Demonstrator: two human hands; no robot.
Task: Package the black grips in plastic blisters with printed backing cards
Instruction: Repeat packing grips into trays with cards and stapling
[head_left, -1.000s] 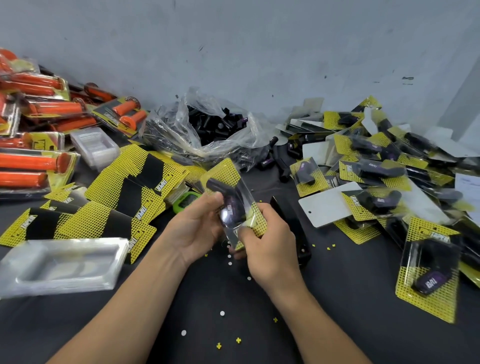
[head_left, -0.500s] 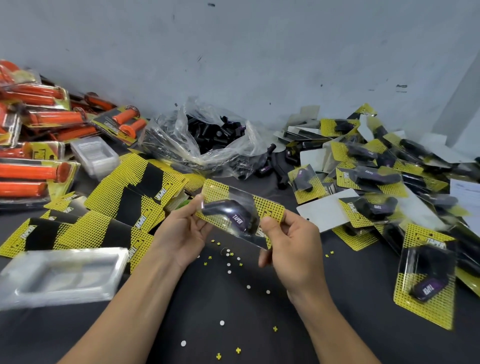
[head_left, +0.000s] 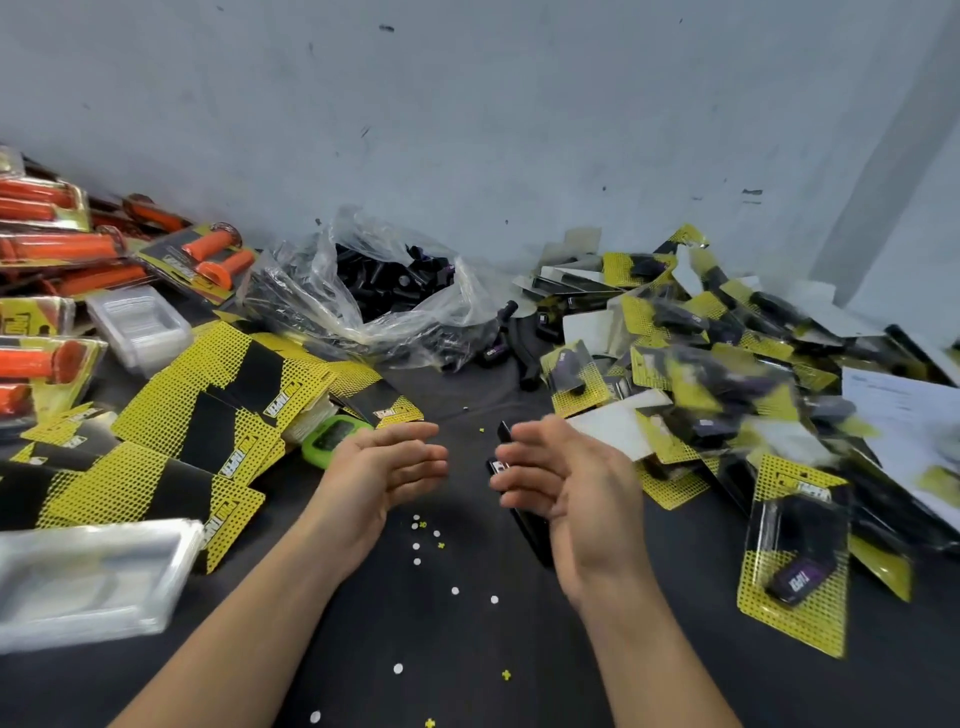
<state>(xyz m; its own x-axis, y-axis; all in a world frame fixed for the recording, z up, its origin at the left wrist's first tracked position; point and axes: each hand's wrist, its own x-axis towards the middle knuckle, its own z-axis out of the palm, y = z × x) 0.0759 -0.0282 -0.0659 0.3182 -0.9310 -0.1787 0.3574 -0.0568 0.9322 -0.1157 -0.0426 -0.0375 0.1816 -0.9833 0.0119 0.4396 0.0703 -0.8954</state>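
— So, from the head view, what are the hands doing?

— Both hover over the middle of the table (head_left: 649, 654), toward its near edge. The left hand (head_left: 382, 470) and the right hand (head_left: 569, 486) face each other palm to palm, apart. Their fingers (head_left: 423, 457) are nearly straight and loosely spread, and neither hand holds anything.

— And the black grips (head_left: 387, 278)?

— Loose ones sit in a crumpled clear bag (head_left: 311, 301) at the far edge, against the wall, with a few more lying just beside it. Finished packs (head_left: 727, 374) are heaped along the right edge. A single pack (head_left: 795, 566) lies toward the near right corner.

— The packaging?

— Yellow-and-black backing cards (head_left: 223, 415) fan out left of the left hand. Clear blisters (head_left: 88, 577) are stacked at the near left corner, blurred. A second stack (head_left: 140, 322) lies farther back on the left.

— Anything else?

— Orange grip packs (head_left: 52, 249) fill the far left corner. A green thing (head_left: 332, 439) peeks from under the cards, just beside the left hand. A long black thing (head_left: 530, 530) lies under the right hand; I cannot tell what it is. Small white and yellow punched bits (head_left: 415, 545) dot the table between the forearms.
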